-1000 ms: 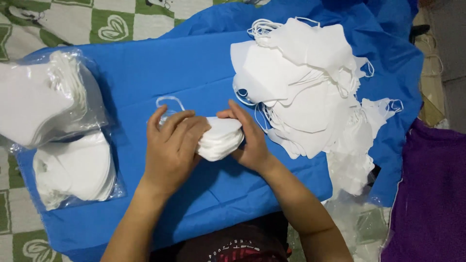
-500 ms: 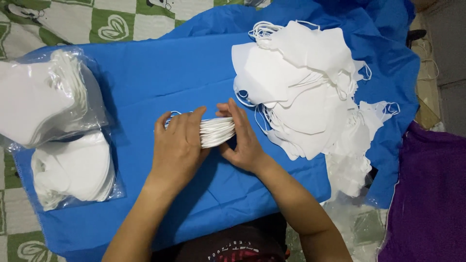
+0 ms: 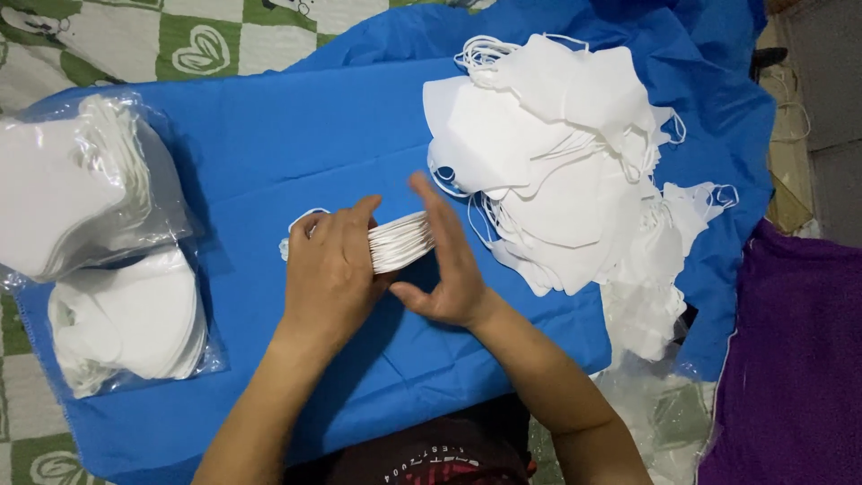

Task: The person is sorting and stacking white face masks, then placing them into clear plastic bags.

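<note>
A small stack of white folded face masks (image 3: 401,241) stands on edge on the blue cloth (image 3: 269,144) in the middle of the view. My left hand (image 3: 330,269) lies over the stack's left side and grips it. My right hand (image 3: 446,260) is held flat and upright against the stack's right end, fingers straight, thumb under the stack. A white ear loop (image 3: 301,220) sticks out past my left hand.
A big loose heap of white masks (image 3: 557,171) lies to the right on the cloth. Two clear plastic bags packed with masks, the upper bag (image 3: 76,184) and the lower bag (image 3: 126,319), sit at the left. A purple cloth (image 3: 795,359) is at the right edge.
The mask stack has been squared up and turned onto its edge. My right hand has opened from a curled grip to a flat palm pressed against the stack's end.
</note>
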